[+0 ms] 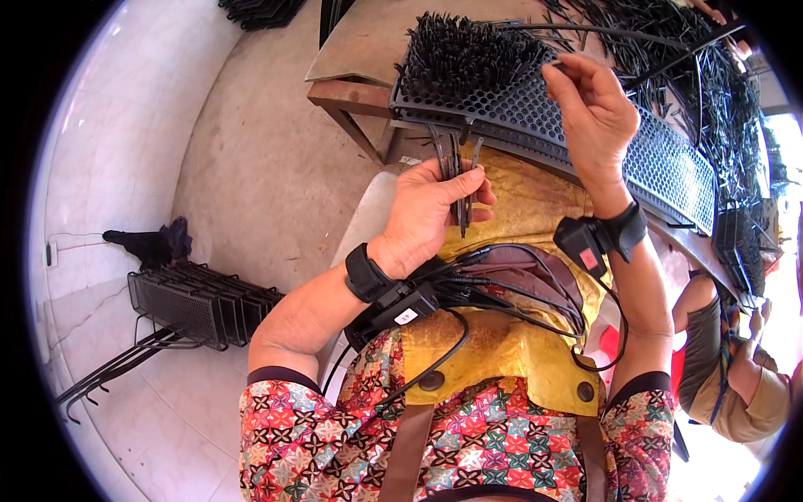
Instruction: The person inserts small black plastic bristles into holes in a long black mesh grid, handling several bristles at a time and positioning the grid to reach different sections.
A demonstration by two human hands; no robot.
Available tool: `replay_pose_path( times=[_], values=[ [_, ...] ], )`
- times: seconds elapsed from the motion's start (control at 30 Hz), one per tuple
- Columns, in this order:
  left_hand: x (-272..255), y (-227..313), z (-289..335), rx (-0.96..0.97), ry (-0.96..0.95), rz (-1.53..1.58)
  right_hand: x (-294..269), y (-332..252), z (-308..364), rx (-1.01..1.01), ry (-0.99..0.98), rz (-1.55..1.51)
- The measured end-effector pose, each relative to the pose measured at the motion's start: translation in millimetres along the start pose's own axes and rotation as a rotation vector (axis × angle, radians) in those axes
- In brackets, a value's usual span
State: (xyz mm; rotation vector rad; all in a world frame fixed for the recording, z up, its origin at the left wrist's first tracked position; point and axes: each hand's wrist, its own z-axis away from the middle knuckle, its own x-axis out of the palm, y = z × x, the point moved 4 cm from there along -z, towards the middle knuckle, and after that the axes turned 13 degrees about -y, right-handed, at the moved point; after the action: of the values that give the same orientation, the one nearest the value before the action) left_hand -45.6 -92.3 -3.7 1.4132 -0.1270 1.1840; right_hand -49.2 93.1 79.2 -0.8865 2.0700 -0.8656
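Note:
My left hand is closed around several thin dark strips, pinned under the thumb, with their ends poking out above and below. It is just in front of the near edge of a black perforated tray. Over the tray, my right hand is raised with thumb and forefinger pinched together. A small dark bit shows at those fingertips, too little to name. Left of it, a dense cluster of black strips stands upright in the tray's holes.
The tray lies on a table with loose black strips heaped toward the right. A stack of black racks stands on the floor at left, a dark cloth behind it. Another person sits at the right.

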Motion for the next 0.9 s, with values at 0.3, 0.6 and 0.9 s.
replay_pose_path(
  times=[0.3,0.6,0.9],
  values=[
    [0,-3,-1,-0.017,0.005,0.015,35,0,-7,-0.559,-0.206,0.447],
    [-1,-3,0,0.004,-0.043,0.006,33,-3,38,0.261,-0.659,-0.061],
    [-1,-3,-4,0.008,-0.068,0.057,-9,-1,7,0.009,-0.002,0.101]
  ],
)
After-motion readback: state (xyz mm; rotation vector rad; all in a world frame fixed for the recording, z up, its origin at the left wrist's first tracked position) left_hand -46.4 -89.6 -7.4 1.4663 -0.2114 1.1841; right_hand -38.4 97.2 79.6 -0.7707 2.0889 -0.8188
